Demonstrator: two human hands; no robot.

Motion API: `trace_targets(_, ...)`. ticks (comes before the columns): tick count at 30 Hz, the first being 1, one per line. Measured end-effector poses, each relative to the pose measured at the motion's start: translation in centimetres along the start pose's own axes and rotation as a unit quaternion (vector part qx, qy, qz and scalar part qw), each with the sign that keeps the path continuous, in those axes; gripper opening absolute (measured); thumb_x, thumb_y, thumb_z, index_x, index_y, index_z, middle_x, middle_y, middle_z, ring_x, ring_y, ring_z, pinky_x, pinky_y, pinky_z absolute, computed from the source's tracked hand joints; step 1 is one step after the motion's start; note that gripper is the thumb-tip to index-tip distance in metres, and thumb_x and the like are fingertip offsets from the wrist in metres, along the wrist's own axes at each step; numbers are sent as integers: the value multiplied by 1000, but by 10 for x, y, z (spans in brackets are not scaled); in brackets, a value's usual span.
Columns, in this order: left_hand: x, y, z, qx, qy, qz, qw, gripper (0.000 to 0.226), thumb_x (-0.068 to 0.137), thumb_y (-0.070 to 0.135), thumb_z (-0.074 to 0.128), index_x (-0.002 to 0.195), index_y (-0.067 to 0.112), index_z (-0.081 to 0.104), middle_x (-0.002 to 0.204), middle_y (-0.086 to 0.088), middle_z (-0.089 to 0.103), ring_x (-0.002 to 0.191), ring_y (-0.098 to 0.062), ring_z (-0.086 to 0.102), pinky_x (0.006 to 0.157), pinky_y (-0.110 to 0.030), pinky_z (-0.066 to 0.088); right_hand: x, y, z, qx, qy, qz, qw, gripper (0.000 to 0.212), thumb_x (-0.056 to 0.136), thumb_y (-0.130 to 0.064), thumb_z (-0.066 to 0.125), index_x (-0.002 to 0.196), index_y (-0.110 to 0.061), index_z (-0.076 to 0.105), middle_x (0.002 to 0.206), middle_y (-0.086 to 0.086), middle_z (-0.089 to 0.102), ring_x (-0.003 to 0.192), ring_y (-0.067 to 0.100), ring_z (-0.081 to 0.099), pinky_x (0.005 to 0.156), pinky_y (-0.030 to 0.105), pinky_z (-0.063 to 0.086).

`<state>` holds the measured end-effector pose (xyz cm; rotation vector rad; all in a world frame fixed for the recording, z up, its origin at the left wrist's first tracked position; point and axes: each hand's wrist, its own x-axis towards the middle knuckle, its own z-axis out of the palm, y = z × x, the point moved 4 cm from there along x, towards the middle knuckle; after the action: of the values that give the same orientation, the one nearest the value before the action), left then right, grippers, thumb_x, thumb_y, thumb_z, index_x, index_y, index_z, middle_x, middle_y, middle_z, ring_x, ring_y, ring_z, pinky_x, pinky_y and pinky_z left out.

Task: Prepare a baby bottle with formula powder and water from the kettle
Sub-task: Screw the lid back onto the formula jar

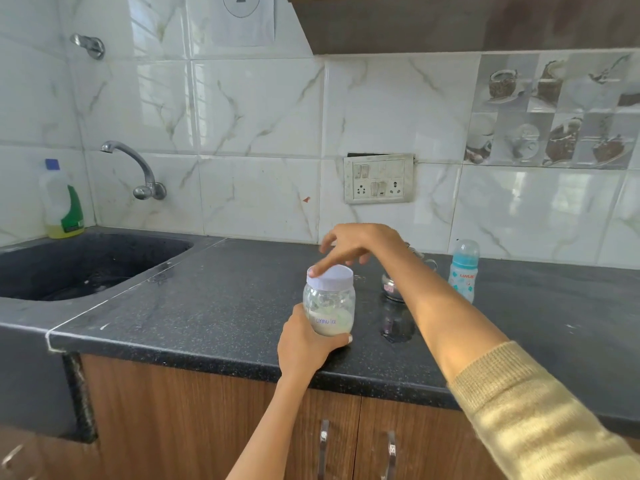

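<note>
A clear formula jar (pixel 330 306) with a white screw lid (pixel 334 277) stands near the front edge of the black counter (pixel 207 306); white powder fills its lower part. My left hand (pixel 304 341) grips the jar's base from the left. My right hand (pixel 356 245) hovers over the lid with fingers spread, one fingertip touching the lid's left rim. The baby bottle (pixel 463 270), blue-capped with a printed body, stands upright at the back right. A small steel kettle (pixel 394 287) sits behind my right forearm, mostly hidden.
A dark sink (pixel 79 268) lies at the left with a wall tap (pixel 135 168) above it and a dish-soap bottle (pixel 62 202) in the corner. A wall socket panel (pixel 379 178) sits behind the jar. Cabinet doors with handles are below the counter.
</note>
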<state>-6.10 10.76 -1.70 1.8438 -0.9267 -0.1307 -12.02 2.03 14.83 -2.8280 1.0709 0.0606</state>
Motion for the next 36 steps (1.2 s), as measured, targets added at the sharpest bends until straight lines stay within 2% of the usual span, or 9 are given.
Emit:
trace_targets(1, 0, -1, 0, 1, 0, 0, 1000, 78, 52, 47, 84, 114, 20, 45, 107, 5, 60, 97, -16, 58, 76, -32, 51, -1, -1, 1, 11, -33, -21, 999, 72, 69, -62, 70, 128, -25, 54, 125, -2, 58, 103, 19, 63, 89, 32, 52)
trace_targets(3, 1, -1, 1, 4, 0, -1, 1000, 79, 53, 48, 83, 116, 20, 44, 109, 4, 60, 98, -16, 57, 76, -31, 50, -1, -2, 3, 11, -26, -33, 999, 75, 68, -56, 74, 133, -27, 51, 135, -4, 52, 102, 20, 65, 90, 32, 52)
trace_targets(9, 0, 1, 0, 13, -5, -6, 1000, 82, 55, 48, 83, 120, 19, 42, 112, 3, 58, 102, -17, 57, 76, -30, 48, 4, 7, 12, 27, 46, -19, 998, 71, 60, -63, 75, 114, -17, 65, 115, -3, 65, 92, 18, 67, 87, 36, 53)
trace_targets(12, 0, 2, 0, 11, -18, 8, 1000, 81, 56, 47, 83, 120, 19, 42, 110, 5, 56, 101, -17, 56, 76, -29, 47, -2, 22, 28, 162, 95, -40, 981, 73, 63, -59, 76, 121, -17, 61, 122, -3, 61, 109, 17, 60, 91, 32, 48)
trace_targets(14, 4, -1, 0, -20, -58, 23, 998, 77, 60, 41, 83, 120, 18, 43, 108, 7, 55, 100, -15, 55, 78, -28, 46, -13, 38, 52, 298, 135, -57, 943, 80, 61, -58, 77, 128, -19, 56, 130, -4, 58, 117, 14, 56, 96, 31, 45)
trace_targets(19, 21, -13, -9, -147, -199, 40, 968, 50, 82, 20, 70, 127, 11, 48, 123, 1, 61, 116, -15, 57, 101, -34, 47, -27, 66, 133, 446, 151, -39, 881, 92, 48, -53, 85, 128, -21, 52, 126, -4, 61, 104, 9, 64, 92, 35, 53)
trace_targets(23, 27, -9, -10, -171, -221, 59, 958, 42, 88, 10, 59, 129, 11, 48, 124, 2, 59, 116, -11, 55, 86, -14, 47, -27, 64, 149, 452, 193, -30, 870, 69, 62, -46, 82, 122, -22, 56, 114, -9, 62, 101, 11, 65, 90, 29, 53)
trace_targets(26, 39, -4, 0, -163, -223, 55, 960, 37, 89, 7, 57, 125, 11, 48, 118, 3, 58, 110, -9, 54, 78, -9, 48, -16, 68, 144, 454, 205, -22, 867, 67, 68, -39, 81, 125, -16, 54, 121, -1, 62, 106, 15, 64, 92, 31, 53)
trace_targets(36, 116, 0, 56, -132, -183, 31, 974, 43, 84, 16, 67, 123, 6, 53, 122, -7, 61, 115, -24, 57, 97, -34, 45, 58, 105, 139, 481, 218, 41, 849, 49, 81, -20, 73, 119, -4, 47, 125, 14, 60, 112, 20, 60, 99, 33, 48)
